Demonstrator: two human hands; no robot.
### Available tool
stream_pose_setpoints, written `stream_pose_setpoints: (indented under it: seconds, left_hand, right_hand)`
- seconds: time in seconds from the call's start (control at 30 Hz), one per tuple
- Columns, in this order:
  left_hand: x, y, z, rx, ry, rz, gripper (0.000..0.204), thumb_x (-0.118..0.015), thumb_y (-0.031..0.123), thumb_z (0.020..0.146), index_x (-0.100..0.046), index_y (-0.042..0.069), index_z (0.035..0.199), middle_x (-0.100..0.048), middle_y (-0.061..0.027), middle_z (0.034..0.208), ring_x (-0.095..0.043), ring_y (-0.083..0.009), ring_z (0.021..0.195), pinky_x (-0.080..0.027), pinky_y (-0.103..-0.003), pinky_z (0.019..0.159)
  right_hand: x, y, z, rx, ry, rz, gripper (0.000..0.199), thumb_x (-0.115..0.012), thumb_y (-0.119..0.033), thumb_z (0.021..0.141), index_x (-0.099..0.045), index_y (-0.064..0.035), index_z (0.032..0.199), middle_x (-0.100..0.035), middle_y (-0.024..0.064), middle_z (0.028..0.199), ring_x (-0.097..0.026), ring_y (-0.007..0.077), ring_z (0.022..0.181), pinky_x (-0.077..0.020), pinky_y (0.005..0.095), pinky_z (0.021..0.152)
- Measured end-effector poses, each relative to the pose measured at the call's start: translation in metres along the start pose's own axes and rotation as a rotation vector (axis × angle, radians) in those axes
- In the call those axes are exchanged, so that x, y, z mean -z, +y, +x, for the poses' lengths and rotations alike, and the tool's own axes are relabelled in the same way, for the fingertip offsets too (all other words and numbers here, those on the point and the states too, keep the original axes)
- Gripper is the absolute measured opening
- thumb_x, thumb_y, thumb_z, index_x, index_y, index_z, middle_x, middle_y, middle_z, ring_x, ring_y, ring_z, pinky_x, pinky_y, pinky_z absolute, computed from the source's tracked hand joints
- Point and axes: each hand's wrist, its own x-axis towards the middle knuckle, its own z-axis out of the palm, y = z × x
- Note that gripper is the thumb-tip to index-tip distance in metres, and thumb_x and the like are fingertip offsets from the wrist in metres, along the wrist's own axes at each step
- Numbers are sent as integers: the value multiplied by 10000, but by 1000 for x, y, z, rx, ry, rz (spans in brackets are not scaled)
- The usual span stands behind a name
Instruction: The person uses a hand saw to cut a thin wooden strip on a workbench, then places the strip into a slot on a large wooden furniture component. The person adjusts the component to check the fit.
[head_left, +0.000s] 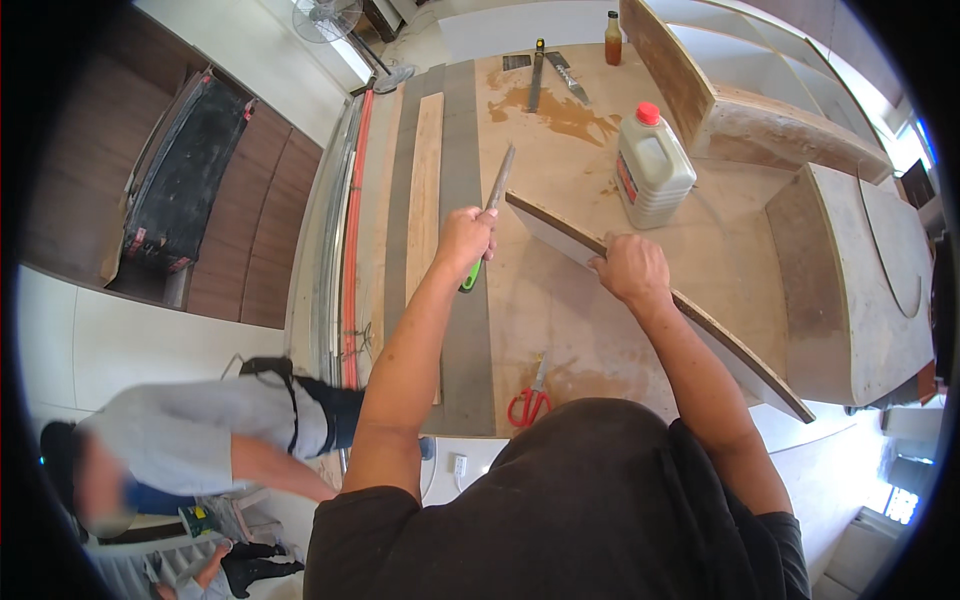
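Note:
My left hand [467,240] is closed around a file [503,172], a long narrow grey blade with a green handle end showing below the fist. The blade points away from me, and its tip is near the far end of a board [725,342]. This board stands on its long edge, slanting from the table's middle toward the near right. Its upper edge is raw brown and its face is pale. My right hand [637,268] grips that upper edge, fingers over the far side. A pair of red-handled scissors [530,405] lies near my body.
A white jug with a red cap [655,170] stands beyond the board. Farther off are a bottle [613,40], a putty knife [570,80] and a brown spill [560,115]. A wooden frame [740,120] and a box [850,285] occupy the right. Another person [210,430] bends at the left.

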Motion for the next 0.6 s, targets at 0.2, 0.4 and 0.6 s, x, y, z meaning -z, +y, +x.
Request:
stream_pose_setpoints:
  seconds: [0.2, 0.4, 0.6]
  left_hand:
    - [1, 0, 13, 102, -129, -137, 327, -587, 324, 1024, -598, 46, 854, -572, -49, 631, -538, -147, 488, -424, -325, 454]
    - [-2, 9, 22, 137, -102, -64, 342, -570, 341, 1031, -590, 46, 860, -570, -51, 631, -528, -153, 480, -417, -344, 452]
    - [-9, 8, 19, 65, -67, 71, 346, -543, 267, 1057, -564, 12, 823, -548, -67, 636, -514, -168, 475, -420, -346, 448]
  right_hand:
    - [-2, -1, -2, 8, -2, 0, 306, -757, -327, 870, -740, -38, 970, -744, 205, 910, -729, 392, 900, -576, 467, 803]
    - [-4, -3, -6, 2, -3, 21, 311, -758, -328, 880, -736, -31, 969, -743, 204, 939, -726, 393, 915, -572, 467, 812]
    - [-6, -5, -5, 3, -13, 24, 305, -765, -324, 874, -738, -40, 984, -743, 202, 946, -727, 387, 923, -574, 466, 814]
